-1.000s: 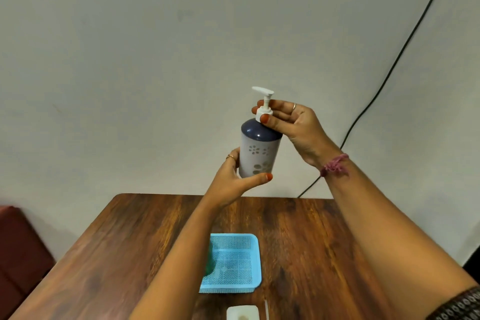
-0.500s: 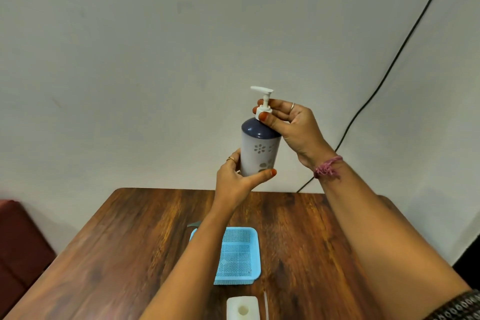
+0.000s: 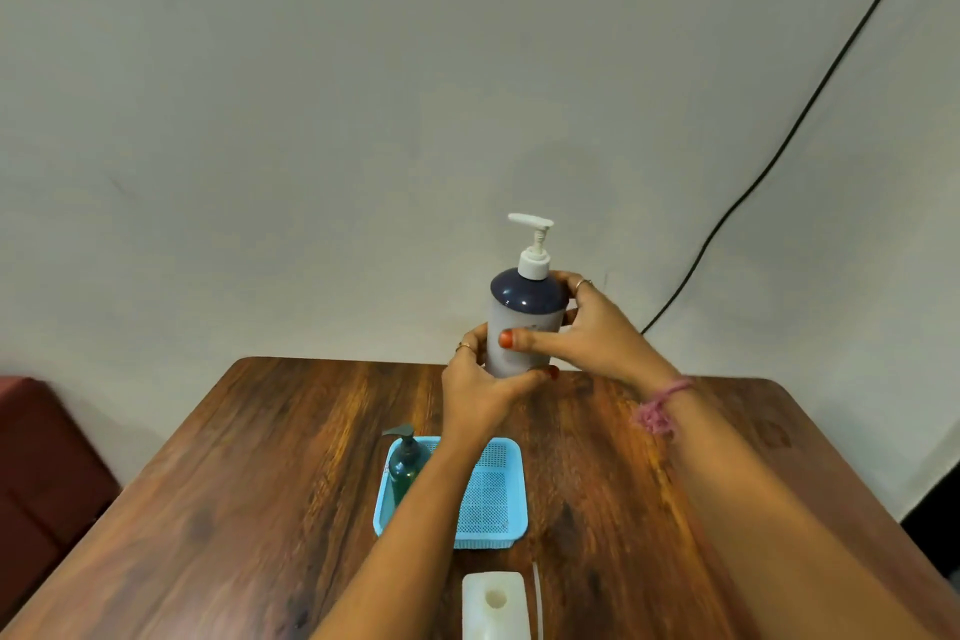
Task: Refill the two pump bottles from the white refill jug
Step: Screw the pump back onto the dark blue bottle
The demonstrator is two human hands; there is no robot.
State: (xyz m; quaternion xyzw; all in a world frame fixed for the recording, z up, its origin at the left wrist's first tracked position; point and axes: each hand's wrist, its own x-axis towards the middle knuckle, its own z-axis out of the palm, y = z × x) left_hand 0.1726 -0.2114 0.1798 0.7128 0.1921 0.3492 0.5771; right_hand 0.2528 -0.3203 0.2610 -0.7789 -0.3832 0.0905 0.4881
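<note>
Both hands hold a grey pump bottle [image 3: 525,312] with a dark blue shoulder and a white pump upright in the air above the far part of the table. My left hand [image 3: 480,382] grips its base from below. My right hand [image 3: 582,327] wraps its body from the right, thumb across the front. A dark green pump bottle [image 3: 406,463] stands in the left side of a blue mesh basket [image 3: 493,494]. The white refill jug [image 3: 494,605], its round mouth uncapped, sits at the near edge, partly cut off.
The wooden table [image 3: 260,483] reaches to a pale wall. A black cable [image 3: 779,146] runs down the wall at right. A dark red seat [image 3: 41,457] stands at left. A thin white stick [image 3: 537,598] lies beside the jug.
The grey bottle has come down toward the table. My right hand left the pump collar and now wraps the bottle's body. The camera tilted down, showing the green bottle.
</note>
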